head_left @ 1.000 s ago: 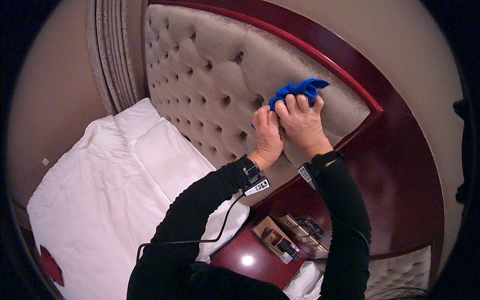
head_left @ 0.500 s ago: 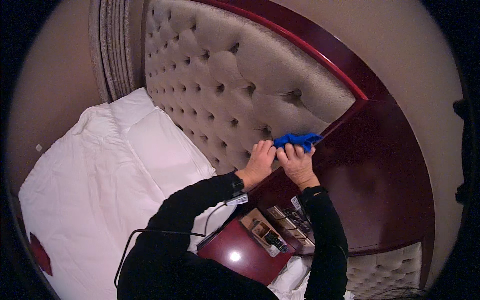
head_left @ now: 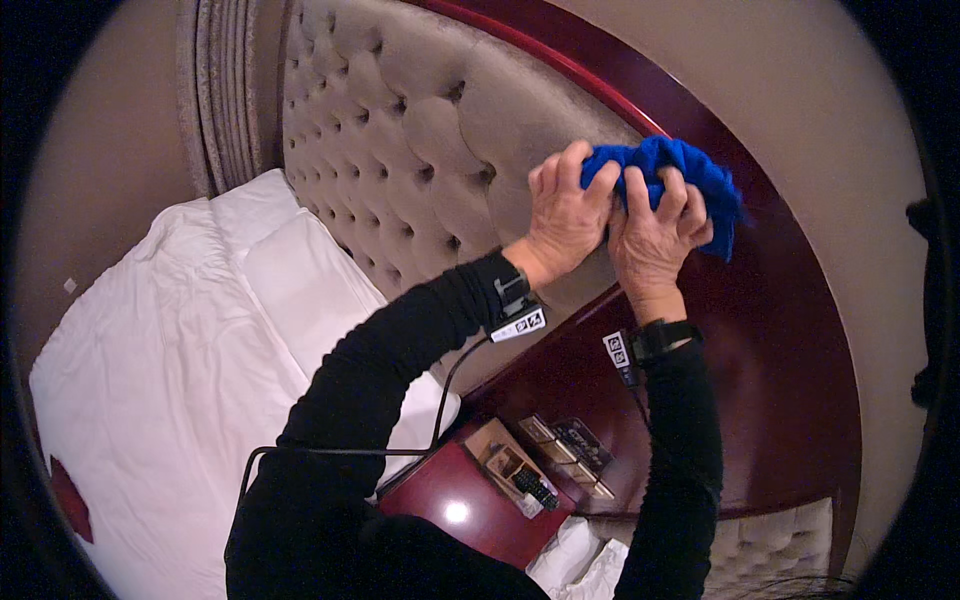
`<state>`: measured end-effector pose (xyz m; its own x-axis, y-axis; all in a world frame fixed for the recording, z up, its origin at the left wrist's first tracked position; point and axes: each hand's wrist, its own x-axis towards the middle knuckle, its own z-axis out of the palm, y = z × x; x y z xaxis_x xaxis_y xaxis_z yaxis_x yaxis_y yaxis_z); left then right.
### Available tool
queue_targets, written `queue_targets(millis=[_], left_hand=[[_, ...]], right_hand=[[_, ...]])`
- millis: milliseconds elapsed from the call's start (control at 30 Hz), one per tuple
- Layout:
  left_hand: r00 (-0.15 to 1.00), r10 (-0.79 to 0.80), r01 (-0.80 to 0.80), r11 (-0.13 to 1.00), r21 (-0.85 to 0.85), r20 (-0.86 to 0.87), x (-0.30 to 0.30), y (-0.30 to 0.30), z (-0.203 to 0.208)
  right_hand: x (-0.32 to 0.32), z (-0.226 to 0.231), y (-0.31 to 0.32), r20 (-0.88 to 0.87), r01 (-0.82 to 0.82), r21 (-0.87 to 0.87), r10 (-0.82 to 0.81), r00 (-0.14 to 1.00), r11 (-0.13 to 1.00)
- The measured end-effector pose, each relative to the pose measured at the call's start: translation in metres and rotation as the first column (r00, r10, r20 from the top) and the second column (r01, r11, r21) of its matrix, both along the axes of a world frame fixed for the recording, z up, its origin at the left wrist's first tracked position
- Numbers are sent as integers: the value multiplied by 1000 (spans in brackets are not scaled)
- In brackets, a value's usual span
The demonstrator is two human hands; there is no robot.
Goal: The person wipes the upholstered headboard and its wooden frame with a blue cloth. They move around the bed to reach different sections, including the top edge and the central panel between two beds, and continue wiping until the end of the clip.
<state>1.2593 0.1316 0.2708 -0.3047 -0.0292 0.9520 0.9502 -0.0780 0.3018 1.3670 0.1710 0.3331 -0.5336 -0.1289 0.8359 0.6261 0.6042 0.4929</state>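
Observation:
A bunched blue cloth lies against the upper right corner of the tufted grey-beige headboard, over its dark red wooden frame. My left hand has its bent fingers closed on the left end of the cloth. Right beside it, my right hand grips the middle of the cloth with curled fingers. Part of the cloth hangs past the right hand's knuckles. The headboard corner is hidden behind the cloth and both hands.
Below my hands stands a glossy red bedside table with a tray, a black remote and a wall switch panel behind it. A bed with white bedding fills the left. Cables run along my sleeves. A curtain hangs far left.
Both hands have moved up and to the right with the blue cloth, from the headboard's lower edge to its upper right corner. More of the cloth is spread out.

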Motion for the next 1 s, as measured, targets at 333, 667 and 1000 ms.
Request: queue_targets(millis=[333,667,1000], left_hand=[[989,-66,88,982,-169,131,14,-3,-135],[986,-17,52,977,-207,167,-16,0,-218],[975,65,-24,982,-190,211,-23,-1,-227]], right_hand=[[-4,-95,9,263,-163,-14,161,951,986],[-39,-175,21,477,-120,-236,223,850,964],[-61,-174,5,496,-141,-211,230,837,967]])
